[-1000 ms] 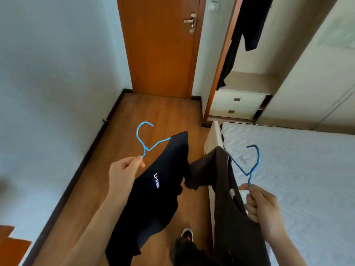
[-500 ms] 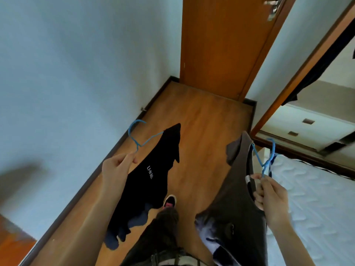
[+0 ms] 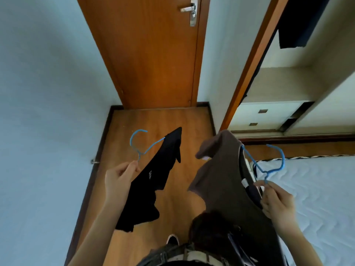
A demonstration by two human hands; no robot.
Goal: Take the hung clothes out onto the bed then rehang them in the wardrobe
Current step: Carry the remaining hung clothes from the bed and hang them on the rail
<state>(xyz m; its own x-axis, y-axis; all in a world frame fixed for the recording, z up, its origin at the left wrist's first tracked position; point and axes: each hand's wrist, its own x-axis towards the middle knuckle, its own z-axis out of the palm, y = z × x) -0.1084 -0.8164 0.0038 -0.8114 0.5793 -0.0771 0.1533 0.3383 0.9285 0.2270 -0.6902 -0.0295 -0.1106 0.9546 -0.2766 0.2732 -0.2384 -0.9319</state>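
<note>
1. A wooden floor [image 3: 157,120] runs to a closed door [image 3: 153,54]; the bed [image 3: 317,189] lies at right.
2. The left hand [image 3: 119,181] pinches a blue hanger [image 3: 141,144] bearing a black shirt [image 3: 151,181].
3. The right hand [image 3: 276,202] has its fingers [image 3: 259,184] pinched on another blue hanger [image 3: 269,164] carrying a brown shirt [image 3: 221,181], beside the wardrobe [image 3: 288,87].

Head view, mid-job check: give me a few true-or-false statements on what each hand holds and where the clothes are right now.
1. The left hand pinches the left blue hanger carrying the black shirt. True.
2. The brown shirt hangs on a wooden hanger. False: it hangs on the right blue hanger, pinched by the right hand.
3. Both shirts lie on the bed. False: both hang in the air from the held hangers.
4. A dark garment hangs inside the wardrobe. True.
</note>
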